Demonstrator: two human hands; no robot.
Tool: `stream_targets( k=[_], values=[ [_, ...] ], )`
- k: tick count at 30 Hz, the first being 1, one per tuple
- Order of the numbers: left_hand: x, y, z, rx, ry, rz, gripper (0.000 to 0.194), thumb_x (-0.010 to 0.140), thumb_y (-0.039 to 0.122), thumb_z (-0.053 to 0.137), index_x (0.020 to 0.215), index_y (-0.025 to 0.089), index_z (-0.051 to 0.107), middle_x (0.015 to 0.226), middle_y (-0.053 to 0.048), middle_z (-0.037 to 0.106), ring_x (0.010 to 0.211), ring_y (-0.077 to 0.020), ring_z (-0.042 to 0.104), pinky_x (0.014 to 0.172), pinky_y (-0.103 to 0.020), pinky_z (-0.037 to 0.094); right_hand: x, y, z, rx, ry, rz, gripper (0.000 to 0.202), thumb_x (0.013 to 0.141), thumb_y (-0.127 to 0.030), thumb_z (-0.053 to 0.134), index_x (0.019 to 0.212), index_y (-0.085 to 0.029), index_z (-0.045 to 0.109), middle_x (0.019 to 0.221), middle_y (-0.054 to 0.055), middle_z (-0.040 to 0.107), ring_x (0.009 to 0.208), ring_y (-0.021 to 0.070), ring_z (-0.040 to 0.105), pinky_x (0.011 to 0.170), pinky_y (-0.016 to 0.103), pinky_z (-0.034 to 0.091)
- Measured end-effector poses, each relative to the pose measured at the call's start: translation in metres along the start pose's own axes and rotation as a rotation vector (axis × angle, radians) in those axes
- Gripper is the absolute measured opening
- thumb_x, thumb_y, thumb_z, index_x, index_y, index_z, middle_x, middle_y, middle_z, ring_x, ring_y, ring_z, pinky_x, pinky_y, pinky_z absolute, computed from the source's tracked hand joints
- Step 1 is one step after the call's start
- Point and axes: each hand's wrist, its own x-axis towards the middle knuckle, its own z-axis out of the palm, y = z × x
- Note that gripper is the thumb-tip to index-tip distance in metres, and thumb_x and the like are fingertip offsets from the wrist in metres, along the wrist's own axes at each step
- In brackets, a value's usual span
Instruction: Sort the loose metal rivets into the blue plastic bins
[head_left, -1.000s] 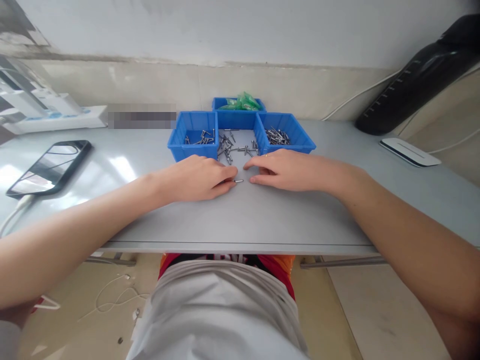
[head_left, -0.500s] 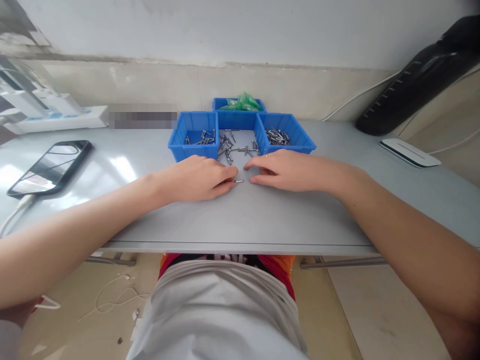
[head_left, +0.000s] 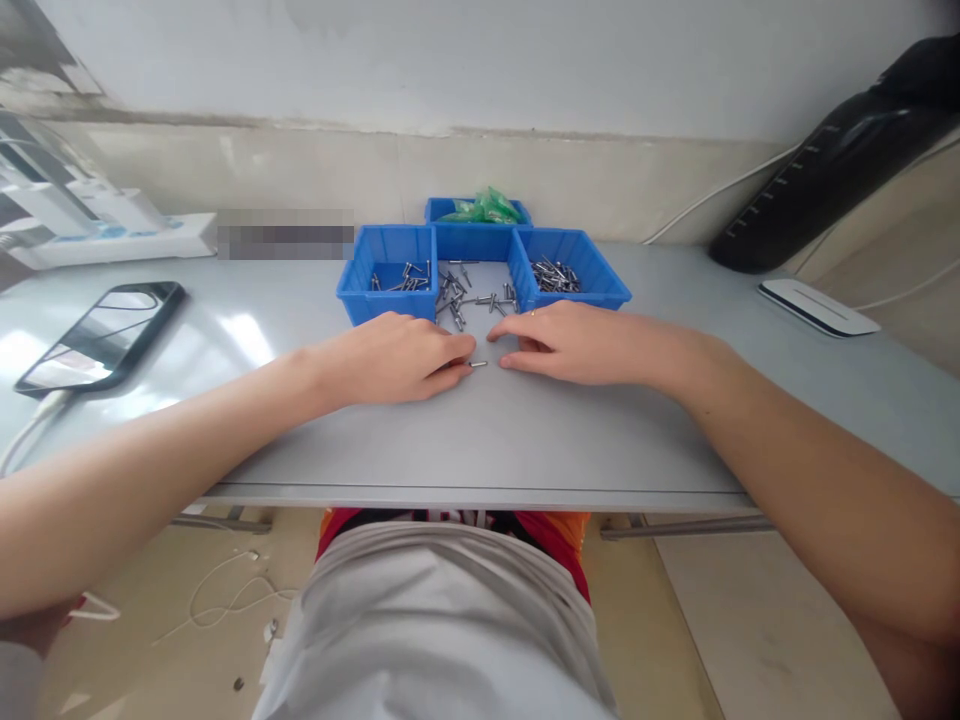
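Note:
My left hand (head_left: 409, 357) rests on the table, thumb and index finger pinched on a small silvery metal screw (head_left: 479, 364) whose shank points right. Its other end is hidden by the fingertips. Just right of it, my right hand (head_left: 559, 343) holds nothing, with thumb and index finger apart and the fingertips near the screw. Beyond both hands lie loose metal screws (head_left: 454, 293) between two blue bins. The left bin (head_left: 388, 303) holds several screws; the right bin (head_left: 577, 298) holds a denser pile.
A third blue bin (head_left: 474, 240) at the back holds green plastic packets (head_left: 487, 206). To the left are a phone (head_left: 101, 335) with a cable and a power strip (head_left: 127, 240). A black bottle (head_left: 817, 165) and a flat white device (head_left: 817, 306) are on the right.

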Motion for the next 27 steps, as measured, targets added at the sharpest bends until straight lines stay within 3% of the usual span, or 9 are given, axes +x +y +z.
stream_targets(
  k=[27],
  values=[
    [0.0007, -0.0003, 0.0019, 0.034, 0.034, 0.033, 0.027, 0.095, 0.035, 0.035, 0.092, 0.02, 0.057, 0.071, -0.002, 0.064, 0.054, -0.0148, 0.056, 0.048, -0.025, 0.026, 0.0015, 0.0026, 0.0027, -0.01, 0.013, -0.022, 0.04, 0.09, -0.045, 0.039, 0.119, -0.026, 0.056, 0.095, 0.005, 0.067, 0.082, 0.0202, 0.06, 0.063, 0.027, 0.037]
  ],
)
